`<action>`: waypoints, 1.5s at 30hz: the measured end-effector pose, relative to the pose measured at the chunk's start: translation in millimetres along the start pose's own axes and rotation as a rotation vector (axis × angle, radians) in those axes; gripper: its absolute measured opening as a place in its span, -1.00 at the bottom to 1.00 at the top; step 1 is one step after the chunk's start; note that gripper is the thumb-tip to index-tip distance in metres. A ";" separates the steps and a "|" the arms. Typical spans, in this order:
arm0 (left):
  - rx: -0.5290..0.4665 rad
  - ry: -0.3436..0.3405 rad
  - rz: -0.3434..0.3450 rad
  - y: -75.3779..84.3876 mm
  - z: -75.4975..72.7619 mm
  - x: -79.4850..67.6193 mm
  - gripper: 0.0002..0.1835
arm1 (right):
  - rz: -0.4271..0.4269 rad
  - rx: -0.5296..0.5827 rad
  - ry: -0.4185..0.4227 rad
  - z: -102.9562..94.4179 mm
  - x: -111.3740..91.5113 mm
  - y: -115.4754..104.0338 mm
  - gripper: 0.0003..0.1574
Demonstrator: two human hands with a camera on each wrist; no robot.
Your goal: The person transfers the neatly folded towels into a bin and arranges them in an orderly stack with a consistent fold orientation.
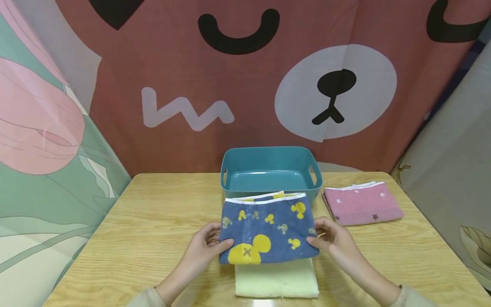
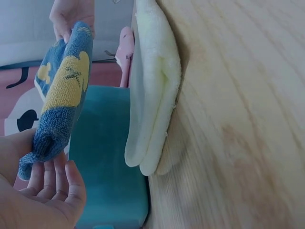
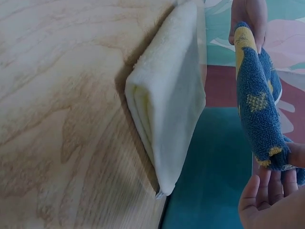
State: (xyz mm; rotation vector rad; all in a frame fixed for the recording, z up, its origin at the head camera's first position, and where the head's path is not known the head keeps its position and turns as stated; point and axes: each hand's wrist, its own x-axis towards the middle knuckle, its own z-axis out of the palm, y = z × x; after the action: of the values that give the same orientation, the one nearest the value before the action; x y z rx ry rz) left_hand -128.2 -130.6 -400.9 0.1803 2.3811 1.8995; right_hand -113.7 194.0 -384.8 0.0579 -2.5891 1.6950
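A folded blue towel with yellow mouse-head prints point(image 1: 264, 226) is held up off the table between both hands. My left hand point(image 1: 205, 247) pinches its left edge, thumb in front and fingers behind. On the opposite edge, my right hand point(image 1: 335, 243) pinches it the same way. Below the blue towel lies a folded pale yellow towel point(image 1: 276, 281), partly covered by it in the head view. Both wrist views show a gap between the pale yellow towel point(image 2: 155, 90) and the raised blue towel point(image 3: 259, 95).
Behind the blue towel stands a teal plastic basin point(image 1: 268, 153) with side handle holes. A folded pink towel with stars point(image 1: 362, 204) lies to its right on the wooden table point(image 1: 153, 213). Printed cloth point(image 1: 184, 149) hangs along the table's back edge.
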 end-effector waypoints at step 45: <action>-0.028 0.113 0.076 27.3 1.4 48.6 -0.61 | -0.076 -0.058 0.080 -12.9 42.7 -16.9 -0.63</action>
State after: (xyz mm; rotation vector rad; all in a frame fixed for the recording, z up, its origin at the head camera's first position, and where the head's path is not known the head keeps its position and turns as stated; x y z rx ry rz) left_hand -175.1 -116.1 -374.5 0.1688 2.4508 2.0272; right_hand -155.2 198.8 -361.7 0.0837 -2.5419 1.5635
